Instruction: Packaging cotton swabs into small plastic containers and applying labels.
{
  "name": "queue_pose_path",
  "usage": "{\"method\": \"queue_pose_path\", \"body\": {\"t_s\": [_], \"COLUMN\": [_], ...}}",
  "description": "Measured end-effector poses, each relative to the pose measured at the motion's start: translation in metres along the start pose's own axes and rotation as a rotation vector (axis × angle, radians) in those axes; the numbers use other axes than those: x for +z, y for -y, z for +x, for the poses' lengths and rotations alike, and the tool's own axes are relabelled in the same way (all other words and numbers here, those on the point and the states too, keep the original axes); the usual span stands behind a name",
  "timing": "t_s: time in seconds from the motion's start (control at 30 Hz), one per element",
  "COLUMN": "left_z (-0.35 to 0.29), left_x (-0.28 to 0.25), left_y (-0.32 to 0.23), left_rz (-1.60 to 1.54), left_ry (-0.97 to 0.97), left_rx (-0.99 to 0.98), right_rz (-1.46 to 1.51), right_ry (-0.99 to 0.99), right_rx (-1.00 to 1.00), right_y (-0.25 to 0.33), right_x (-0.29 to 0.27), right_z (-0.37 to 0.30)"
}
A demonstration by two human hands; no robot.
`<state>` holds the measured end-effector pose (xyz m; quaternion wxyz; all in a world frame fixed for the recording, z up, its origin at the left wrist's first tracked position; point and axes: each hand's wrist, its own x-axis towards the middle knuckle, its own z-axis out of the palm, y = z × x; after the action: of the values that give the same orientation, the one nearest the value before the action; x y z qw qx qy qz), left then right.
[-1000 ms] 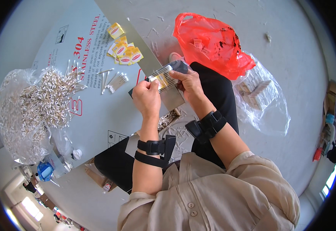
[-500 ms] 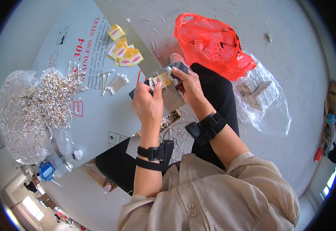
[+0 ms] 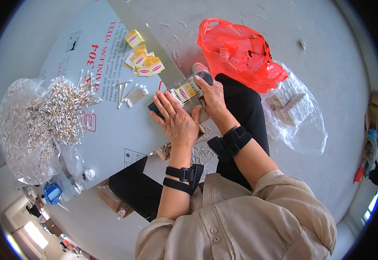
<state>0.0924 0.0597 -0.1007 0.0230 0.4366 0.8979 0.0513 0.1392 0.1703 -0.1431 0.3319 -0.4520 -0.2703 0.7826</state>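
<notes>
A flat row of cotton swabs (image 3: 192, 86) with a yellow-and-white card (image 3: 183, 93) lying over its middle rests on a dark flat support (image 3: 156, 110) in front of me. My right hand (image 3: 215, 99) grips its right end, thumb on top; the fingers underneath are hidden. Stretched out flat, my left hand (image 3: 179, 123) lies across the left end of the support, its fingertips by the swab heads. A small bunch of loose swabs (image 3: 136, 95) sits on the table to the left. Beyond it are several yellow-and-white cards (image 3: 144, 64).
A clear bag spilling a heap of cotton swabs (image 3: 61, 115) stands on the table (image 3: 111, 125) at left. A red plastic bag (image 3: 241, 54) and a clear bag of white packs (image 3: 289, 106) are at right. Swabs litter the floor (image 3: 205, 156) below my hands.
My left hand has gone from pinching the card and swabs to lying flat with fingers spread. My right hand keeps its hold at the right end.
</notes>
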Motion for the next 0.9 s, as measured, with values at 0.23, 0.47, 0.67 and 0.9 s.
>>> {"method": "queue_pose_path", "body": {"t_s": [0.23,0.47,0.67,0.9], "left_z": [-0.001,0.049,0.099,0.099], "left_x": [0.000,-0.014,-0.031,-0.027], "left_y": [0.017,0.148,0.176,0.165], "left_rz": [-0.225,-0.328,-0.376,-0.274], "left_ry": [-0.071,-0.494,-0.054,-0.093], "left_rx": [-0.014,-0.101,-0.415,-0.220], "right_rz": [0.020,-0.593,-1.178,-1.274], "right_ry": [-0.043,-0.184,0.564,0.671], "right_rx": [-0.047,-0.837,-1.036,-0.998], "right_y": [0.004,0.033,0.015,-0.022], "right_x": [0.002,0.015,0.096,0.122], "right_z": [-0.006,-0.027,-0.035,-0.006]}}
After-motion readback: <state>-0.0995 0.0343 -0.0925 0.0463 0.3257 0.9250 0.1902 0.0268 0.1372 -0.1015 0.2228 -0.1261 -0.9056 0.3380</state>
